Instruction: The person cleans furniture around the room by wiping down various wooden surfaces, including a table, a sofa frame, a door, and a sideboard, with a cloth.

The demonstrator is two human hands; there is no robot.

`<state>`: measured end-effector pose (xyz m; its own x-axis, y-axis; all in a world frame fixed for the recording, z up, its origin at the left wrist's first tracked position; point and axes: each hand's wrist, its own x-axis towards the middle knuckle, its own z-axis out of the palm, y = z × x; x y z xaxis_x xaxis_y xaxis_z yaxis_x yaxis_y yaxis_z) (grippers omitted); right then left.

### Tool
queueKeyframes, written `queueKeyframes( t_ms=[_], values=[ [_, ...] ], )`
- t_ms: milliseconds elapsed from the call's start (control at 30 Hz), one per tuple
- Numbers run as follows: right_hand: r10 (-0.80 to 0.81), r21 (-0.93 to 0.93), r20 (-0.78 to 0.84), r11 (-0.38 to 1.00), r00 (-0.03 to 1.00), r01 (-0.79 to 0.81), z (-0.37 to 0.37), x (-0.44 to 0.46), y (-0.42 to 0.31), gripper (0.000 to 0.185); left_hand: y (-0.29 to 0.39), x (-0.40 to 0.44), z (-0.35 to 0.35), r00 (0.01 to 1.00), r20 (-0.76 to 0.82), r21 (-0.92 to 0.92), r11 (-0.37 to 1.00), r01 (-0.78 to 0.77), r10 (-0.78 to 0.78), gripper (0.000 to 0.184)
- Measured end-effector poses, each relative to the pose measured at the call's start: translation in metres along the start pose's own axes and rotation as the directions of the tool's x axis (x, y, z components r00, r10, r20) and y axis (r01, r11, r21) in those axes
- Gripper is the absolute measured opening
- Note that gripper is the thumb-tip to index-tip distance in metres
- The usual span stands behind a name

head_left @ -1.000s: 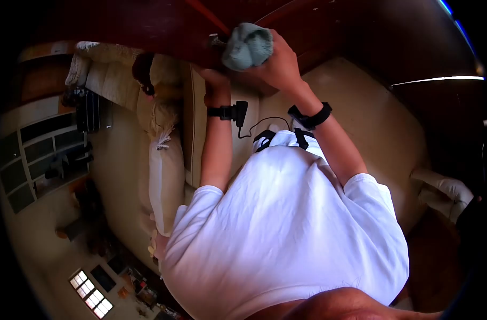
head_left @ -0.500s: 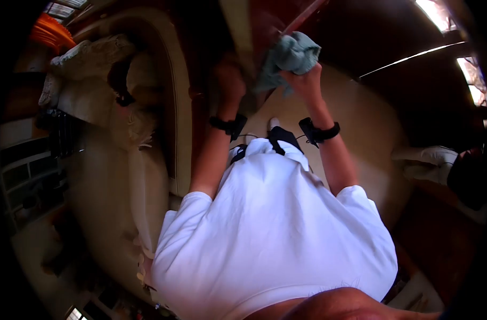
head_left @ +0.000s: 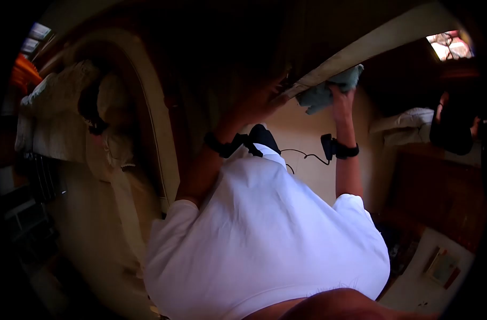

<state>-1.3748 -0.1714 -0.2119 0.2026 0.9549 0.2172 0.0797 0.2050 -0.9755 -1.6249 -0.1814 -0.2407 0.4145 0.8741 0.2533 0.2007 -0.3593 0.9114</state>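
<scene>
A grey-green cloth (head_left: 319, 97) is bunched in my right hand (head_left: 343, 100), which presses it against the right side of a door-like panel. The panel's pale narrow edge (head_left: 368, 42) runs from the middle up to the upper right. At the near end of this edge, my left hand (head_left: 262, 104) grips the panel, its fingers and thumb around the edge. Deep shadow covers part of the left hand and the panel's left side. Both wrists wear black straps with small boxes.
Pale floor (head_left: 313, 165) lies below my hands, with a thin black cable (head_left: 307, 156) hanging over it. To the left stand a curved padded frame (head_left: 153, 101) and a covered bed or sofa (head_left: 62, 128). At the right, a person in dark clothing (head_left: 452, 130) sits near pale cushions (head_left: 408, 121).
The panel has swung, its pale edge now slanting to the upper right. My right hand and the cloth have moved right and slightly down; my left hand has also moved right. The view has turned.
</scene>
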Motion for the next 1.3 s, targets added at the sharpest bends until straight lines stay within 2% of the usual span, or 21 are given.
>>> queueKeyframes(
  t_ms=[33,67,133,167,233,300,333,400,467,533,600,667,733,800,833,933,967,1033,1167,1267,1300],
  values=[
    [-0.08,-0.031,-0.042,0.996,0.996,0.079,-0.011,-0.01,0.007,0.038,0.005,-0.003,0.002,0.996,0.076,-0.035,0.998,-0.052,0.055,0.065],
    [-0.107,-0.038,-0.071,0.994,0.992,0.104,-0.014,-0.024,0.004,0.04,0.007,-0.006,0.002,0.995,0.088,-0.046,0.998,-0.05,0.054,0.065],
    [-0.127,-0.054,-0.108,0.991,0.986,0.122,-0.022,-0.048,-0.007,0.042,0.013,-0.011,0.0,0.946,0.318,0.033,0.998,0.054,-0.062,0.073],
    [-0.28,-0.25,-0.124,0.937,0.952,0.244,-0.026,-0.054,-0.014,0.043,0.016,-0.01,0.0,0.943,0.329,0.029,0.998,0.052,-0.058,0.073],
    [-0.456,-0.461,-0.058,0.801,0.888,0.381,-0.024,-0.054,-0.05,0.042,0.025,-0.006,-0.002,0.927,0.376,-0.087,0.996,0.012,0.021,0.072],
    [-0.359,-0.342,-0.198,0.897,0.912,0.279,-0.006,-0.044,-0.102,0.04,0.048,0.006,-0.006,0.928,0.364,-0.082,0.995,-0.056,0.082,0.07],
    [-0.362,-0.352,-0.21,0.895,0.908,0.275,-0.002,-0.04,-0.11,0.04,0.059,0.013,-0.006,0.933,0.331,-0.074,0.99,-0.124,0.141,0.069],
    [-0.339,-0.407,-0.254,0.887,0.906,0.218,0.003,-0.029,-0.118,0.04,0.074,0.025,0.0,0.938,0.31,-0.114,0.986,-0.125,0.155,0.067],
    [-0.394,-0.453,-0.27,0.857,0.878,0.246,0.003,-0.027,-0.114,0.039,0.081,0.034,0.011,0.948,0.275,-0.147,0.981,-0.125,0.162,0.064],
    [-0.444,-0.489,-0.278,0.829,0.852,0.272,0.008,-0.028,-0.103,0.038,0.076,0.035,0.023,0.957,0.272,-0.075,0.994,-0.083,0.1,0.051],
    [-0.292,-0.508,-0.311,0.855,0.904,0.102,0.011,-0.041,-0.087,0.035,0.066,0.032,0.029,0.939,0.337,-0.048,0.998,-0.051,0.064,0.045],
    [-0.265,-0.505,-0.289,0.858,0.92,0.089,0.006,-0.048,-0.051,0.033,0.049,0.029,0.038,0.915,0.402,-0.022,0.999,-0.026,0.033,0.04],
    [-0.234,-0.503,-0.26,0.861,0.937,0.075,0.006,-0.059,-0.024,0.032,0.025,0.024,0.048,0.922,0.353,0.03,0.983,-0.179,0.157,0.033],
    [-0.129,-0.484,-0.303,0.874,0.944,-0.036,0.016,-0.066,-0.013,0.034,0.012,0.021,0.05,0.922,0.366,0.014,0.99,-0.137,0.123,0.031],
    [-0.13,-0.483,-0.302,0.875,0.944,-0.034,0.015,-0.067,-0.015,0.034,0.006,0.021,0.051,0.922,0.378,0.001,0.995,-0.095,0.088,0.029],
    [-0.275,-0.639,-0.2,0.765,0.94,0.088,0.01,-0.06,-0.03,0.035,0.029,0.024,0.029,0.94,0.34,-0.008,0.999,-0.031,0.032,0.029],
    [-0.272,-0.636,-0.199,0.767,0.942,0.087,0.015,-0.056,-0.042,0.035,0.036,0.025,0.023,0.94,0.339,-0.006,1.0,-0.027,0.027,0.029],
    [-0.374,-0.594,-0.326,0.796,0.868,0.12,0.022,-0.048,-0.073,0.034,0.054,0.028,0.014,0.988,0.123,-0.127,0.989,-0.08,0.095,0.031],
    [-0.353,-0.583,-0.263,0.8,0.898,0.144,0.029,-0.031,-0.098,0.033,0.086,0.038,-0.003,0.994,0.058,-0.267,0.961,-0.073,0.091,0.032],
    [-0.327,-0.505,-0.272,0.849,0.905,0.155,0.034,-0.029,-0.087,0.033,0.075,0.043,0.006,0.992,-0.049,-0.136,0.984,-0.118,0.112,0.024],
    [-0.29,-0.521,-0.238,0.844,0.927,0.13,0.032,-0.033,-0.081,0.033,0.065,0.04,0.013,0.983,-0.02,0.075,0.981,-0.179,0.181,0.023]
  ],
)
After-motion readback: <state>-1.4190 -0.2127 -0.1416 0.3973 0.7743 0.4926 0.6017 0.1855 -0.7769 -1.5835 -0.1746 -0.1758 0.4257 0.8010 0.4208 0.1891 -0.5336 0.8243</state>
